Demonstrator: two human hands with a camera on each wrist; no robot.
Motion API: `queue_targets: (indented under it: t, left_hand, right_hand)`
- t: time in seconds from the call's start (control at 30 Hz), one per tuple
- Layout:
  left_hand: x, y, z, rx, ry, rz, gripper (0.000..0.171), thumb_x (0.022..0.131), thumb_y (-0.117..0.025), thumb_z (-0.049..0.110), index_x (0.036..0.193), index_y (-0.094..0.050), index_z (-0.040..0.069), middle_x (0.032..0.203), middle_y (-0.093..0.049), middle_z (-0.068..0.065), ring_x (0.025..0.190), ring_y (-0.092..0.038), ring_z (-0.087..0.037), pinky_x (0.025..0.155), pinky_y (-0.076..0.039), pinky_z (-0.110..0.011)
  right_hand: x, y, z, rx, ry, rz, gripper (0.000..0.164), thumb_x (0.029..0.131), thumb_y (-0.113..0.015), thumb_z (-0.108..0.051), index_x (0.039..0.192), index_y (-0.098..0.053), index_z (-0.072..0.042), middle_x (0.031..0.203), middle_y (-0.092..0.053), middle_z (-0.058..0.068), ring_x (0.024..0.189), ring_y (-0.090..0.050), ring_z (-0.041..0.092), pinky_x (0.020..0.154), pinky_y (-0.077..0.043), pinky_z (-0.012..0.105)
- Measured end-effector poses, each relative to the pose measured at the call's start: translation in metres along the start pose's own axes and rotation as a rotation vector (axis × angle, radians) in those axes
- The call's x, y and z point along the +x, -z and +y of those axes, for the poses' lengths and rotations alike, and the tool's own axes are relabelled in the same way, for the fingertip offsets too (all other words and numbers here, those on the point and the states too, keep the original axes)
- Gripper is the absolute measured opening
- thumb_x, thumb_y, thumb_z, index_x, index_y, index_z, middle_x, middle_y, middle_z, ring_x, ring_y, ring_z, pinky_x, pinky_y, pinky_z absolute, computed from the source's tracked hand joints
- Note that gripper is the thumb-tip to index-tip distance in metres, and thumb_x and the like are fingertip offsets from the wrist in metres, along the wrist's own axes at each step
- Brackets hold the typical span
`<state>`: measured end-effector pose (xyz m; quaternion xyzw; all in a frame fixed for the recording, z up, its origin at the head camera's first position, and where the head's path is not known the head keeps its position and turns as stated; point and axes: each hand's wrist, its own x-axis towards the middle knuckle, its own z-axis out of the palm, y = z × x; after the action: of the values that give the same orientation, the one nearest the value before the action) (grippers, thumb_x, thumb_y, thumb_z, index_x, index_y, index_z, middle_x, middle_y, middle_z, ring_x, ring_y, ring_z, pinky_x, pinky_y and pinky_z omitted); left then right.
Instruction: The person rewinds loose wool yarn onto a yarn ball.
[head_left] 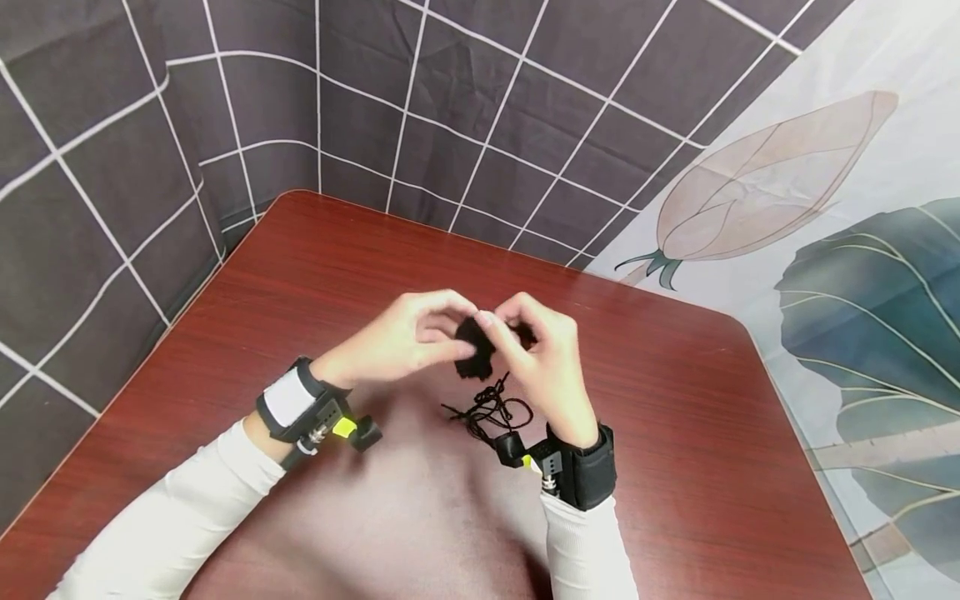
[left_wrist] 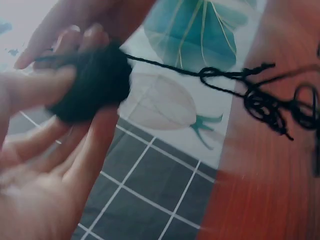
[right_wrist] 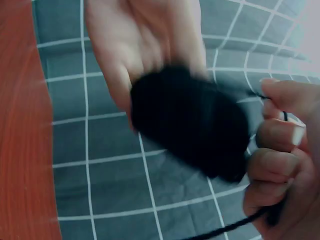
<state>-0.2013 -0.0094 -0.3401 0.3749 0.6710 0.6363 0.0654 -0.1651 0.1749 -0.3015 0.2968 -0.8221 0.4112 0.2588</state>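
A soft-looking black bundle [head_left: 474, 354] hangs above the middle of the table; blur hides its exact kind. My left hand [head_left: 408, 337] holds it between thumb and fingers. Close beside it, my right hand [head_left: 551, 350] pinches a thin black cord that runs to the bundle [right_wrist: 190, 122], its other fingers curled in. From the hands a length of black cord [left_wrist: 170, 65] trails down to a loose, looped tangle of cord [head_left: 491, 412] on the tabletop. In the right wrist view, another stretch of cord [right_wrist: 227, 228] leaves below the curled fingers.
The reddish-brown wooden table [head_left: 675, 433] reaches back to a dark cloth with a white grid [head_left: 465, 100]. At the right hangs a pale cloth with leaf prints [head_left: 750, 200]. Both wrists wear black straps with small cameras [head_left: 365, 433].
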Motion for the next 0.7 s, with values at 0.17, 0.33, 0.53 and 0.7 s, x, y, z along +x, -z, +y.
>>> queue_targets:
  t: [0.17,0.33,0.53,0.7]
  left_hand:
    - [-0.003,-0.003,0.005,-0.126,-0.011,-0.160,0.037,0.079,-0.068,0.000,0.113,-0.054,-0.006,0.113,-0.054,-0.017,0.093,-0.062,-0.020,0.082,-0.054,-0.036]
    - [-0.005,-0.001,0.008,-0.261,-0.060,-0.201,0.035,0.079,-0.063,-0.010,0.112,-0.050,-0.012,0.111,-0.055,-0.020,0.099,-0.059,-0.028,0.084,-0.053,-0.034]
    - [-0.005,0.001,0.011,-0.408,-0.081,0.019,0.035,0.083,-0.057,-0.011,0.118,-0.049,-0.011,0.114,-0.057,-0.014,0.106,-0.055,-0.033,0.090,-0.050,-0.031]
    - [-0.001,0.006,0.012,-0.306,-0.048,0.310,0.035,0.085,-0.061,0.000,0.119,-0.052,-0.004,0.113,-0.060,-0.014,0.105,-0.056,-0.028,0.086,-0.051,-0.024]
  right_hand:
    - [-0.001,0.008,0.008,0.099,-0.067,0.073,0.019,0.085,-0.065,-0.015,0.070,-0.058,-0.007,0.056,-0.048,0.000,0.050,-0.039,0.011,0.044,-0.030,0.025]
    - [-0.002,0.000,0.015,0.312,-0.210,-0.034,0.017,0.089,-0.060,-0.010,0.074,-0.058,-0.003,0.061,-0.052,-0.001,0.054,-0.045,0.015,0.048,-0.036,0.023]
    - [-0.003,-0.012,0.020,0.475,-0.326,-0.169,0.016,0.094,-0.047,0.000,0.080,-0.053,0.006,0.068,-0.051,0.002,0.060,-0.048,0.015,0.056,-0.042,0.022]
    - [-0.004,-0.016,0.022,0.285,-0.231,-0.278,0.023,0.096,-0.047,-0.010,0.076,-0.055,-0.001,0.069,-0.050,0.010,0.064,-0.044,0.013,0.058,-0.039,0.027]
